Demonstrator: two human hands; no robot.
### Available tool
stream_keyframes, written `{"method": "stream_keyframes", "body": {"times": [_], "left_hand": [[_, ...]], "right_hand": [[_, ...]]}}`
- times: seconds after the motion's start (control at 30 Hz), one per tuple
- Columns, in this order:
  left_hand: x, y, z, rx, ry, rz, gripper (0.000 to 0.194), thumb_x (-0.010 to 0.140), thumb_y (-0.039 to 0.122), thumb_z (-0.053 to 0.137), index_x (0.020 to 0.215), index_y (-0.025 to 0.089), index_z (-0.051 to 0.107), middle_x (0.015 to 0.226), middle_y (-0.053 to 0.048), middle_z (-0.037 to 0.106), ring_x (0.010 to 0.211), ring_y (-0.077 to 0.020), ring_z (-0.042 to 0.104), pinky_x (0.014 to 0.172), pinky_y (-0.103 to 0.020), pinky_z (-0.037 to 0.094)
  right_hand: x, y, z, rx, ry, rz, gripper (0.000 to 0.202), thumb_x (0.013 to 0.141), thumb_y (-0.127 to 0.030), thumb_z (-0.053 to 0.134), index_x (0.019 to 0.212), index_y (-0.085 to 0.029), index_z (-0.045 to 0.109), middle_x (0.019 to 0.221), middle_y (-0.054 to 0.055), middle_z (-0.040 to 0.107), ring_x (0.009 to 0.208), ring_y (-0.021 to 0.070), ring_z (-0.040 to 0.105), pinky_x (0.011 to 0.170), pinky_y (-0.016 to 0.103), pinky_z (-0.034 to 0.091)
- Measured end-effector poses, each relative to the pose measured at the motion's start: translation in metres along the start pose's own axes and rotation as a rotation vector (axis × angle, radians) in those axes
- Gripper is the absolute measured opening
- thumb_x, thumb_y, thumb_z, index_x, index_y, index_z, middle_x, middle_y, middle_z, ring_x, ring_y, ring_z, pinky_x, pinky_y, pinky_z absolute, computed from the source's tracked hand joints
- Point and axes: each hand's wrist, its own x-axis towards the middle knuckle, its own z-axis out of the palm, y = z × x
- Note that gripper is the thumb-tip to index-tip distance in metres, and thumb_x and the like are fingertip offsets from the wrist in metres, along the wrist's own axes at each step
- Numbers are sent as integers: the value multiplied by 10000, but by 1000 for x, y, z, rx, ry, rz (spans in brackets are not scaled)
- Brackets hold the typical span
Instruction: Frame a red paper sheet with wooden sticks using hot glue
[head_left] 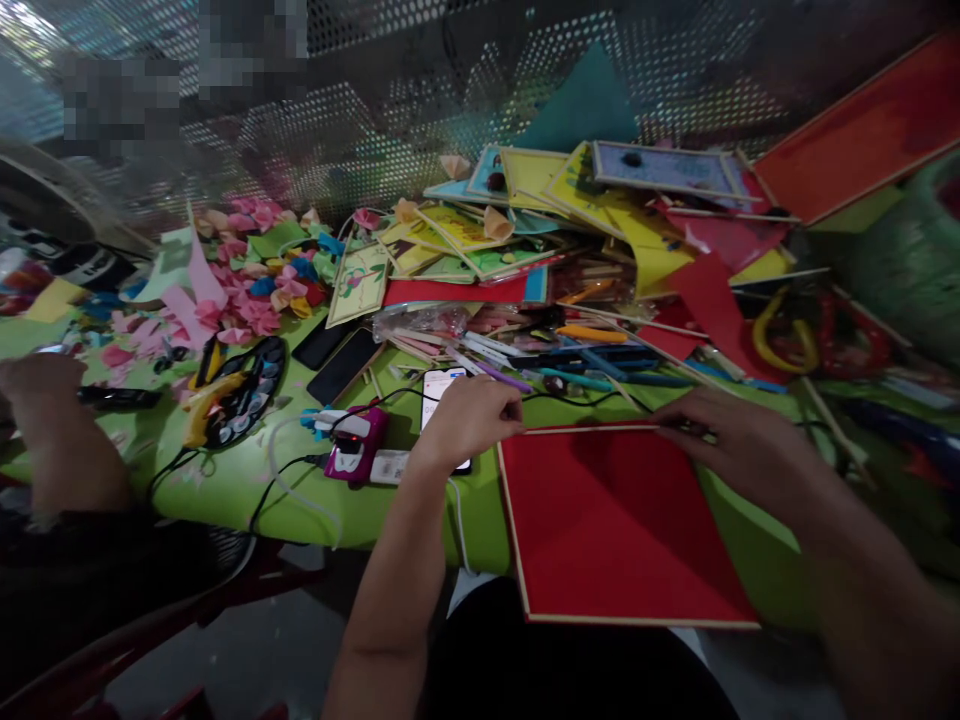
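A red square sheet [615, 520] lies at the table's front edge, with pale wooden strips along its left, bottom and top edges. Its right side shows no strip. My left hand [476, 415] is at the sheet's top left corner, fingers pinched on the end of the top strip. At the top right, the fingers of my right hand [697, 425] close on the other end of that strip. Partly behind my left hand lies a lit phone [433, 392].
Pens, coloured cards and framed pictures [667, 168] are heaped behind the sheet. Pink paper flowers [255, 310], a yellow glue gun [210, 400], a purple power socket [358, 445] with cables and dark phones [345, 368] lie left. Another person's arm [67, 440] rests far left.
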Motion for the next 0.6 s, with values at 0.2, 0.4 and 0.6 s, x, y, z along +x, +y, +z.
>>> {"method": "stream_keyframes", "body": {"times": [0.2, 0.4, 0.6], "left_hand": [[4, 0, 4, 46, -34, 13, 103, 901, 274, 694, 876, 227, 781, 899, -24, 777, 948, -233, 695, 776, -317, 429], [6, 4, 1, 86, -69, 2, 78, 894, 251, 698, 880, 214, 765, 902, -31, 777, 963, -241, 697, 766, -314, 422], [7, 3, 5, 104, -77, 7, 76, 899, 257, 688, 882, 224, 754, 920, -30, 777, 986, -245, 697, 773, -318, 419]], "right_hand": [[4, -7, -4, 25, -32, 46, 152, 985, -261, 573, 942, -222, 714, 929, 78, 732, 863, 233, 698, 763, 343, 501], [5, -10, -1, -2, 6, 64, 153, 967, -280, 571, 932, -247, 717, 907, 63, 737, 858, 251, 699, 741, 358, 498], [6, -13, 1, -68, 9, 54, 175, 978, -259, 553, 925, -233, 718, 915, 68, 726, 871, 255, 699, 751, 369, 502]]}}
